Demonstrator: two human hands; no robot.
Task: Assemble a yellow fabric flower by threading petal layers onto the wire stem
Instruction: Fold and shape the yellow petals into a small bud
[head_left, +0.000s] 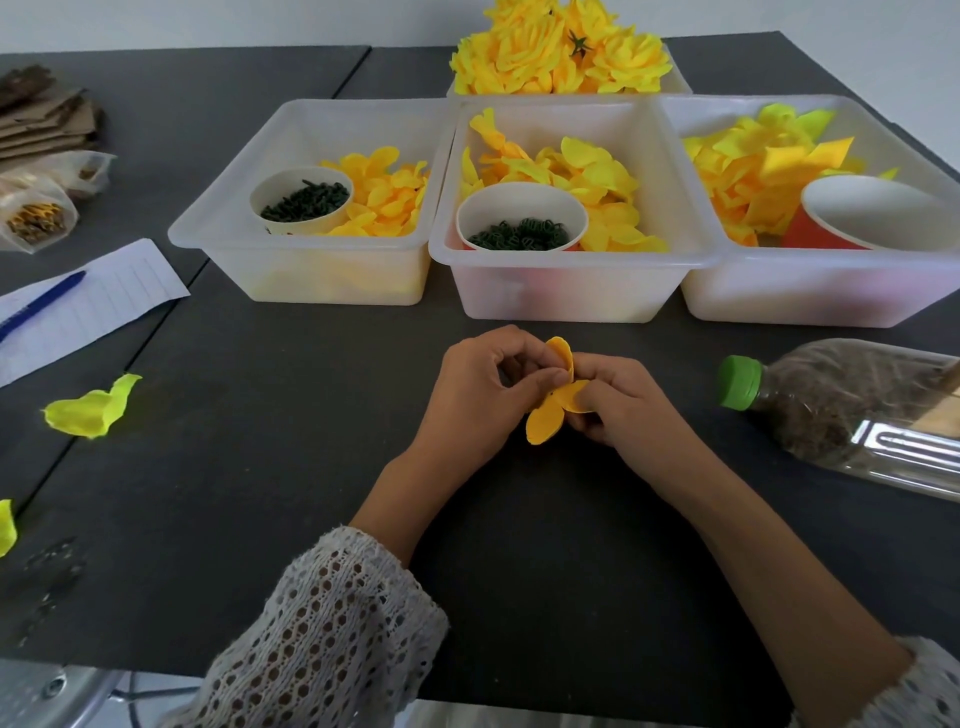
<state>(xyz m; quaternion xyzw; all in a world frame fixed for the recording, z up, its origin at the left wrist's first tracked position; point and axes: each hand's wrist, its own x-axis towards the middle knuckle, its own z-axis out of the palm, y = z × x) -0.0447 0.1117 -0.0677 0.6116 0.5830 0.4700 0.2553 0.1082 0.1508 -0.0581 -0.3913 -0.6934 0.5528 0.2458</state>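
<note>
Orange-yellow petal layer (551, 396) held just above counter (291, 441), between both hands; left hand (480, 387) pinches it, right hand (618, 402) pinches too; wire stem not seen; find middle hole, push slow, keep petals flat; bins (571, 280) behind.

Left hand (485, 387) and right hand (621, 402) meet, fingers (535, 387) curled and pinching together.

Four translucent plastic tubs: the middle tub (566, 280), one to its left (311, 275), one to its right (821, 296) and one behind it (569, 92). Three paper cups, one in each front tub (301, 200) (522, 215) (872, 210). One bottle (852, 410) lies to the right. Two loose petals (91, 408) (6, 527) lie far left. One pen (41, 304) rests on one sheet of paper (119, 291).
</note>
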